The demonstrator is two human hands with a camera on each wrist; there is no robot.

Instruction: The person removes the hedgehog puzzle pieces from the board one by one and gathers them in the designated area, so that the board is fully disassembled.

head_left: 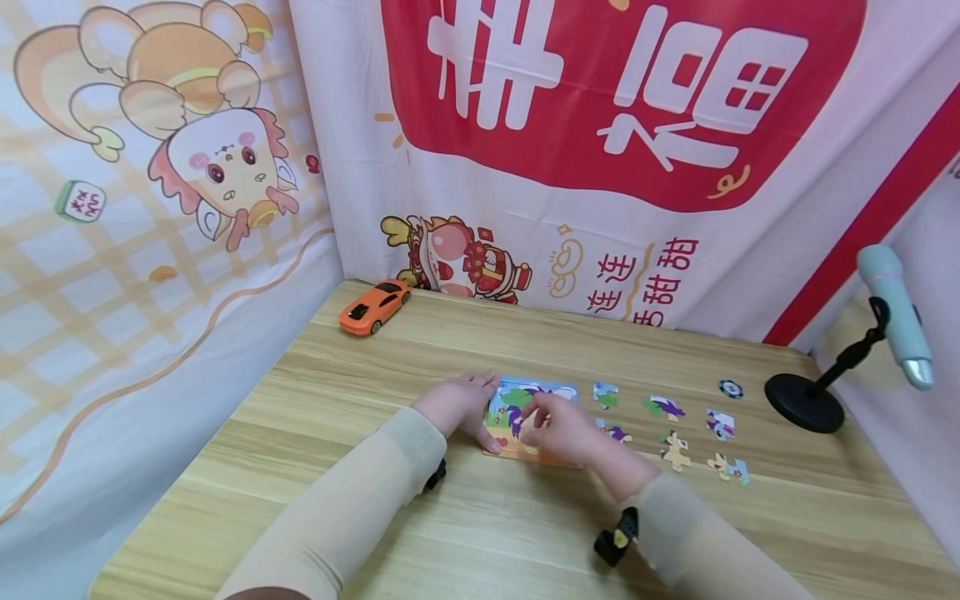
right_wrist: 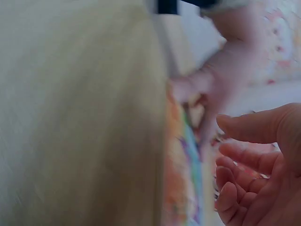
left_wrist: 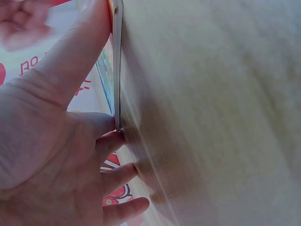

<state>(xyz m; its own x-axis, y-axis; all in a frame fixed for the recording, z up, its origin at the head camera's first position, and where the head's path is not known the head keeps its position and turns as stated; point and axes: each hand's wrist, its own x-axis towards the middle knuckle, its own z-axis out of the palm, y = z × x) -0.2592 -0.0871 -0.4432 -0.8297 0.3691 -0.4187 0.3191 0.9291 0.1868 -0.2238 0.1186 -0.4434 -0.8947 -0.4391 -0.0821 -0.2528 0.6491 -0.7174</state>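
A white cloth (head_left: 345, 167) printed with a large red panel and white characters is hung behind the table, and a second, checked cloth (head_left: 75, 333) with a cartoon figure is hung at the left. Between them a wooden table (head_left: 262, 467) with pale grain is seen. Two beige-sleeved forearms are extended over it from the near edge. At the right side of the table, a pale blue microphone (head_left: 892, 308) is held at a slant by a black stand (head_left: 802, 404).

Near the middle, a colourful picture puzzle board (head_left: 517, 396) is laid flat on the table, partly covered by the hands. Its left edge is framed by the left hand (head_left: 465, 404), which is spread wide: one corner is touched by the thumb, the other by the index finger. The right hand (head_left: 558, 425) is poised over the board's right part; its fingers are loosely bent, thumb and index finger are set apart, and nothing is seen between them.

An orange toy car (head_left: 375, 308) is parked at the far left corner. To the board's right, six loose puzzle pieces (head_left: 676, 451) are laid out in two rough rows. Beyond them, near the stand, a small round blue-and-white disc (head_left: 731, 389) is seen.
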